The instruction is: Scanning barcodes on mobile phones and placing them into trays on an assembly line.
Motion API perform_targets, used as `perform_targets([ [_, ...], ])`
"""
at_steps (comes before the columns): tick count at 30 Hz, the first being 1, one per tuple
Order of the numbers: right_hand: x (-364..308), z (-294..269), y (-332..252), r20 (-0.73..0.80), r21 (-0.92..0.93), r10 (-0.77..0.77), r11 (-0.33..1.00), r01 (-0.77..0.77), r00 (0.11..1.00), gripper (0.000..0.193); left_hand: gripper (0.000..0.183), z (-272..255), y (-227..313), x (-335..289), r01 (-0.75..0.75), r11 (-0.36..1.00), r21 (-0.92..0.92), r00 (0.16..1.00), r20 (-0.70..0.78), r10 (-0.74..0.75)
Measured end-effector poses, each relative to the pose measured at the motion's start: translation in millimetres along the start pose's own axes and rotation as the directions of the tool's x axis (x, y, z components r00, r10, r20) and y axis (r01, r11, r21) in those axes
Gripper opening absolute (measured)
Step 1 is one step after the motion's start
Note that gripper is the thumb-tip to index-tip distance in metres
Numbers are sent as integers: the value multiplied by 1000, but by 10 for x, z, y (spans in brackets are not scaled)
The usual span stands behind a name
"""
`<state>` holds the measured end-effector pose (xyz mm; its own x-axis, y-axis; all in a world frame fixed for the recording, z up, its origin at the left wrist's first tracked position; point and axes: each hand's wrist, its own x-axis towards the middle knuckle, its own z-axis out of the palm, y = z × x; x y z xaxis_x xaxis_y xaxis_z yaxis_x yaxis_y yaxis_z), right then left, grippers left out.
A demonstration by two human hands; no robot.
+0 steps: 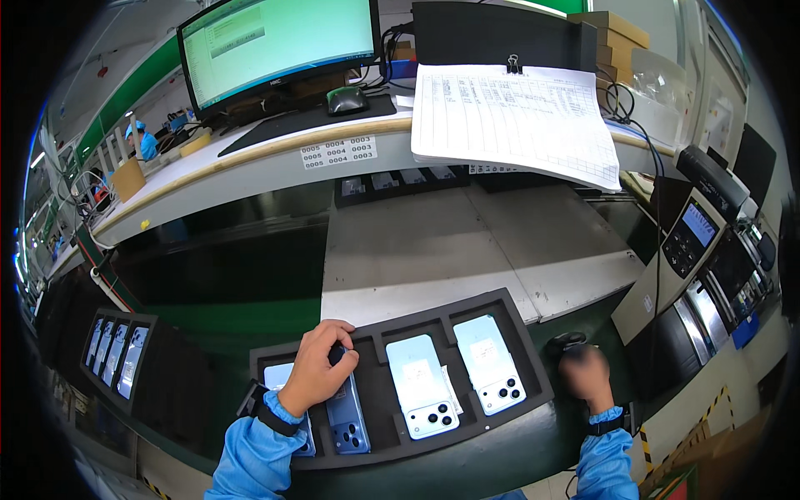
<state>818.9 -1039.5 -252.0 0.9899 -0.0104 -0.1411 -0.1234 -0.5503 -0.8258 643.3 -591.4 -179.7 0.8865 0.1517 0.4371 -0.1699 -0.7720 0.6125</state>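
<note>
A black foam tray (379, 450) lies before me with several blue phones in its slots, camera ends toward me. My left hand (321, 371) is over its left part, thumb and fingers closed at the far end of a darker-looking blue phone (348, 417). The fingertip contact is partly hidden. Under that wrist, another phone (304, 446) is partly covered. Two pale blue phones, one in the middle (412, 371) and one at the right (483, 354), lie in their slots. Right of the tray, my blurred right hand (587, 375) closes round what looks like a black handheld scanner (565, 340).
Another phone tray (137, 392) stands at far left. Behind are a metal plate (408, 250) and a shelf with a monitor (279, 50), a mouse (347, 101) and clipped paper sheets (508, 117). A machine with a small screen (692, 229), perhaps a label printer, stands at right.
</note>
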Motion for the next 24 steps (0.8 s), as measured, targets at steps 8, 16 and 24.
perform_targets([
  [8,9,-12,37,10,23,10,1000,-11,1000,20,16,-24,37,19,18,999,-51,1000,3,-18],
  [16,-24,-11,-15,21,19,34,999,-34,999,21,14,-8,39,-34,13,1000,-15,1000,-9,-13],
  [24,116,37,205,-10,-88,-38,995,37,999,32,13,-14,13,19,-14,997,-75,1000,-19,13],
])
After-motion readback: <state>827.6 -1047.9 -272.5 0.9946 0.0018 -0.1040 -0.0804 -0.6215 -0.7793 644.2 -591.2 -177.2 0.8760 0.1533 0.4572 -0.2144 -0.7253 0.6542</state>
